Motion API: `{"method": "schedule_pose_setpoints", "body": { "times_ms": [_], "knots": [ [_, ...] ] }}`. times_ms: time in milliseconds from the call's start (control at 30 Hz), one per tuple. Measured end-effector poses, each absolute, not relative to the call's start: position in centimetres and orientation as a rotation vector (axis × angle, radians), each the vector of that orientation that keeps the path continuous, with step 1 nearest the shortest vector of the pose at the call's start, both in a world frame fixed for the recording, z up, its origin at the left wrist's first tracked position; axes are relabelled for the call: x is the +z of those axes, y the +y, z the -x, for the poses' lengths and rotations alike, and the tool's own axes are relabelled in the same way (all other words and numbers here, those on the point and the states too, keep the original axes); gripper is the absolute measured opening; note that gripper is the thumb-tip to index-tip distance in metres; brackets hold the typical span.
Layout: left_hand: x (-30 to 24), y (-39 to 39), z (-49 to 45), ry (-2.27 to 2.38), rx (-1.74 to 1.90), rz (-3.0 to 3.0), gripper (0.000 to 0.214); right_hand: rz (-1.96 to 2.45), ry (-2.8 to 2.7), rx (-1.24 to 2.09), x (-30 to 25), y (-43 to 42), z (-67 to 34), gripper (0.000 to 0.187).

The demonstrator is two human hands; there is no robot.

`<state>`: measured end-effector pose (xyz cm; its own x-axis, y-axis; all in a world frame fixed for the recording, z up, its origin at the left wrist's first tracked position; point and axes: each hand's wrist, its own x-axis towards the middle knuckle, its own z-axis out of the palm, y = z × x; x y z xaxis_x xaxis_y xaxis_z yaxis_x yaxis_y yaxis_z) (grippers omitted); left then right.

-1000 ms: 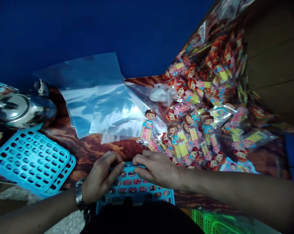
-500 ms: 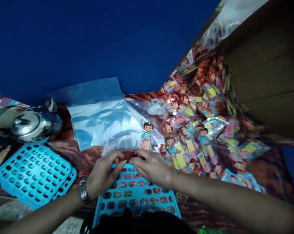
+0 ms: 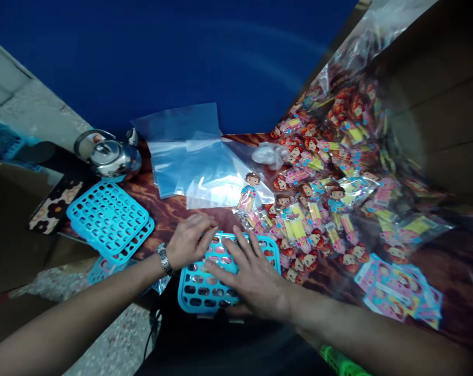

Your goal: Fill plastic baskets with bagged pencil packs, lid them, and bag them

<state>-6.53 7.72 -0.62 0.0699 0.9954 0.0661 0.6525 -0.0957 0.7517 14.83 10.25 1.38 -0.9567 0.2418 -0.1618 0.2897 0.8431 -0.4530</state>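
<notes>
A light-blue perforated plastic lid (image 3: 200, 287) lies before me on what appears to be a basket at the table's near edge. Pink things show faintly through its holes. My left hand (image 3: 191, 237), wearing a metal watch, bends its fingers and thumb round the lid's far left edge. Spread flat over the lid's middle and right is my right hand (image 3: 255, 277), fingers apart and nothing gripped. Just beyond sits a small boy-figure packet (image 3: 249, 190) on clear plastic bags (image 3: 205, 167). To the right spreads a heap of similar cartoon packets (image 3: 299, 224).
Blue perforated lids (image 3: 108, 216) are stacked at the left, beside a metal kettle (image 3: 113, 156). Printed cards (image 3: 401, 290) lie at the right. A cardboard box (image 3: 436, 104) stands beyond the heap, and a green basket (image 3: 342, 360) shows below.
My right hand has opened from a curled hold at the lid's far edge and now lies spread on top. The left hand stays at the edge. The camera view has shifted.
</notes>
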Motion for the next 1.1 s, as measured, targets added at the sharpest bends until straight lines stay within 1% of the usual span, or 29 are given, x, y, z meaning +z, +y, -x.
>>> {"method": "schedule_pose_setpoints", "body": {
  "times_ms": [167, 433, 667, 833, 900, 1000, 1100],
  "knots": [
    [-1.2, 6.6, 6.6, 1.697, 0.86, -1.643, 0.026, -0.439, 3.017, -0.617, 0.5, 9.3, -15.0, 0.084],
    [-1.6, 1.4, 4.8, 1.909, 0.926, -1.363, 0.051, -0.439, 3.075, -0.506, 0.6, 9.0, -15.1, 0.081],
    [-2.0, 1.5, 4.6, 1.958, 0.841, -1.475, 0.054, -0.448, 3.078, -0.53, 0.2, 8.8, -15.0, 0.081],
    [-1.8, 1.8, 4.8, 2.017, 0.883, -1.63, 0.052, -0.422, 3.077, -0.543, 0.1, 9.0, -14.8, 0.081],
    [-1.7, 1.5, 4.8, 2.051, 0.971, -1.824, 0.045, -0.427, 3.09, -0.529, 0.1, 9.0, -14.8, 0.081],
    [-1.4, 0.9, 5.0, 1.859, 1.083, -2.242, 0.028, -0.442, 3.099, -0.493, 0.2, 8.9, -14.9, 0.082],
    [-0.9, 0.1, 5.4, 1.625, 1.069, -2.494, 0.023, -0.443, 3.118, -0.444, 0.1, 8.8, -15.0, 0.083]
  ]
}}
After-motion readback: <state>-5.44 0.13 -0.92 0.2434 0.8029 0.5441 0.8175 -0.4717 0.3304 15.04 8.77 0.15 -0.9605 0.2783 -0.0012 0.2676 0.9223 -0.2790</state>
